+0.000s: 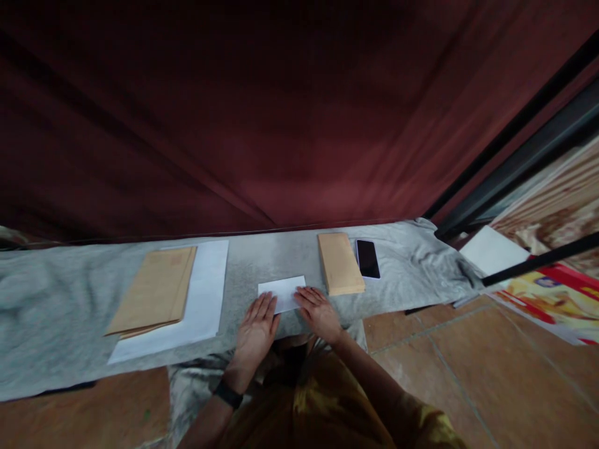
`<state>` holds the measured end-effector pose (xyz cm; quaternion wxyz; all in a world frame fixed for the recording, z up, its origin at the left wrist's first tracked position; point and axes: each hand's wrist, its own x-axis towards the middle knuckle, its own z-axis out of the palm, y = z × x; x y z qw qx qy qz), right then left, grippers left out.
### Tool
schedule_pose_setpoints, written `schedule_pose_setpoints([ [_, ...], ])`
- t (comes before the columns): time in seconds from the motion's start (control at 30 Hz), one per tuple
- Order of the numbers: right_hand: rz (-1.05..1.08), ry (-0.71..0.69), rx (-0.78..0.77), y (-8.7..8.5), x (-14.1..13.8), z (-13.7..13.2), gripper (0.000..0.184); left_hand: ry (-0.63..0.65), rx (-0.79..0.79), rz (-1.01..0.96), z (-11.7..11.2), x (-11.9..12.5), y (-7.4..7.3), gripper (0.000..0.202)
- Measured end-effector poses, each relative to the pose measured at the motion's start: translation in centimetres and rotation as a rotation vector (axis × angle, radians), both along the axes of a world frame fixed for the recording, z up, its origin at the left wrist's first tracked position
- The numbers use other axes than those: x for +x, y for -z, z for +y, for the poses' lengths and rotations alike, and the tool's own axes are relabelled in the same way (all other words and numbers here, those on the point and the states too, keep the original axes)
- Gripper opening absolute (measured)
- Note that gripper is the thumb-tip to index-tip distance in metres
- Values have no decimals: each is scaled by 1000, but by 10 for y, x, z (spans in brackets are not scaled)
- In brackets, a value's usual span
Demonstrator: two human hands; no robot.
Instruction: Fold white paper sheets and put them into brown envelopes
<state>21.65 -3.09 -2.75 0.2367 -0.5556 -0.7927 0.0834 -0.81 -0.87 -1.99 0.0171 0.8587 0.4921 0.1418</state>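
Observation:
A small white folded paper (pixel 282 292) lies flat on the grey cloth in front of me. My left hand (pixel 256 324) rests on its left end, fingers stretched out flat. On its right end lies my right hand (pixel 318 312), the fingers also extended and pressing down. To the right of the paper is a stack of brown envelopes (pixel 340 263). Further left, larger brown envelopes (pixel 156 290) sit on top of white paper sheets (pixel 206 305).
A phone (pixel 368 259) with a dark screen lies beside the right-hand envelopes. Grey cloth (pixel 271 249) covers the narrow table. Behind it hangs a dark red curtain (pixel 281 125). At right stand black metal bars (pixel 515 140) and a colourful printed box (pixel 556 299) above the tiled floor (pixel 435 368).

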Motion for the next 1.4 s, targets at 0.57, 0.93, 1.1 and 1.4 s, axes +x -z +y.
schedule_pose_setpoints([
  [0.57, 858, 292, -279, 8, -34, 31, 41, -628, -839, -1588, 11, 16, -29, 32],
  [0.93, 889, 362, -497, 4, -35, 30, 16, -660, -841, -1624, 10, 9, -25, 48],
  [1.1, 941, 328, -591, 0, -34, 24, 14, -654, -699, -1533, 20, 2, -28, 50],
  [1.4, 1018, 269, -689, 2, -32, 21, 20, -486, -834, -1381, 23, -5, -36, 53],
])
